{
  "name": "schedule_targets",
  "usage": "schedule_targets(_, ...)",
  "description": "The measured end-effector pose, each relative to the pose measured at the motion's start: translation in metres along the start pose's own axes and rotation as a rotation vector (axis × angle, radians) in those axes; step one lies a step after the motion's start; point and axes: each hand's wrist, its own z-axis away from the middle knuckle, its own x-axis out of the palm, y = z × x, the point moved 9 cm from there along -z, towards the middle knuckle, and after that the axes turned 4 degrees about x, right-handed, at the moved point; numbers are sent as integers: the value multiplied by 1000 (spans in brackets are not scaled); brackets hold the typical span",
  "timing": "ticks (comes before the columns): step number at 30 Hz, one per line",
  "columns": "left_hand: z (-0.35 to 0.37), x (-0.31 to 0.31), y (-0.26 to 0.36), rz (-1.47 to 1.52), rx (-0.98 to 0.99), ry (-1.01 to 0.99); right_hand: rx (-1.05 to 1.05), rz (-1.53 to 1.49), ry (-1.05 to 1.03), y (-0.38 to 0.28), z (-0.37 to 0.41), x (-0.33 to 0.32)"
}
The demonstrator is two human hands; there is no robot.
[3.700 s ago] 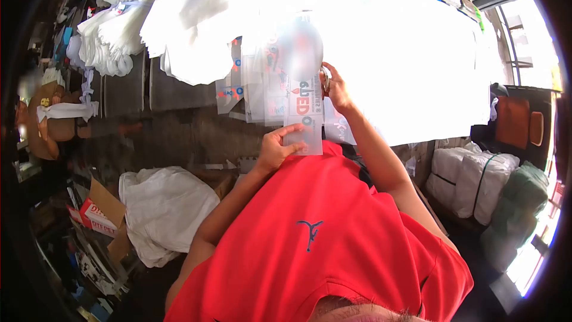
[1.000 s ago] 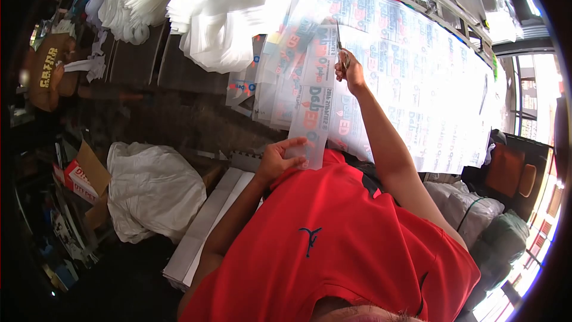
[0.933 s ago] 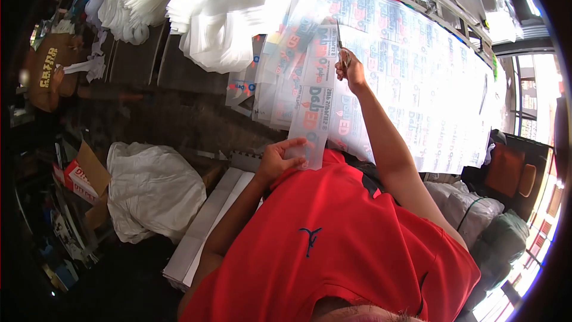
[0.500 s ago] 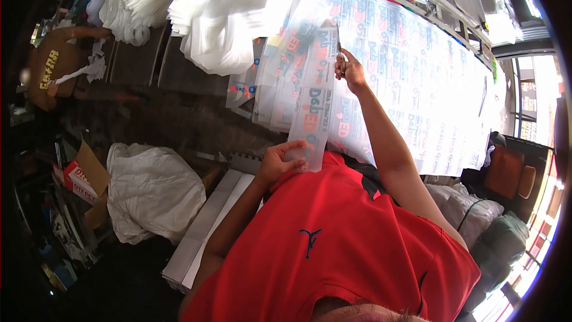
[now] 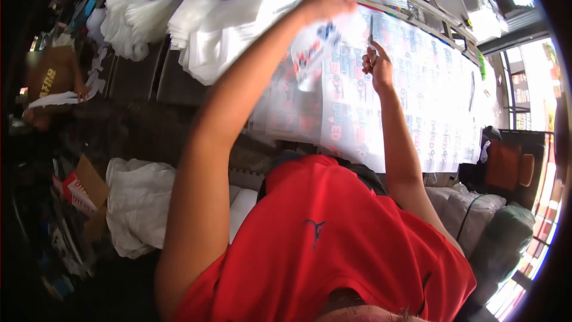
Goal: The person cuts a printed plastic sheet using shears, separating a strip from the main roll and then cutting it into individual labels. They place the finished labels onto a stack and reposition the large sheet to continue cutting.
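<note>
My left hand (image 5: 328, 5) is raised at the top middle, closed on a printed translucent strip (image 5: 319, 48) that hangs below it, blurred by motion. In my right hand (image 5: 379, 67) is a pair of scissors (image 5: 372, 45), blades pointing up, over the printed sheet. This large translucent sheet (image 5: 411, 101) carries rows of red and blue print and lies spread on the table. My two hands are apart, the right one lower and to the right.
Stacks of white plastic bags (image 5: 217, 33) lie at the upper left. A person in a brown shirt (image 5: 53, 77) is at the far left, with white strips. Below are a white sack (image 5: 137, 203) and an open box (image 5: 83, 194). Wrapped bundles (image 5: 500, 235) are at the lower right.
My left hand has swung up and away from my body with the strip, which has come away from the sheet. My right hand has moved slightly right with the scissors.
</note>
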Motion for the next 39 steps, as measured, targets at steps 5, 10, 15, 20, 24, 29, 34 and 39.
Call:
schedule_targets(5,-52,-78,81,89,268,202,-58,73,59,-24,67,-63)
schedule_targets(10,9,-87,38,-98,190,195,-3,80,233,17,157,-140)
schedule_targets(15,83,-23,-120,90,-232,284,167,65,470,93,242,-195)
schedule_targets(20,131,24,-227,-127,-475,373,246,2,478,145,292,-189)
schedule_targets(24,171,54,-304,-25,-679,366,290,-46,515,158,322,-164)
schedule_targets(29,195,60,-348,-35,-707,334,292,-15,539,173,353,-152)
schedule_targets(34,220,44,-277,-425,-593,375,312,33,561,176,372,-152)
schedule_targets(39,295,115,-166,-489,-315,303,182,-29,285,167,383,-153)
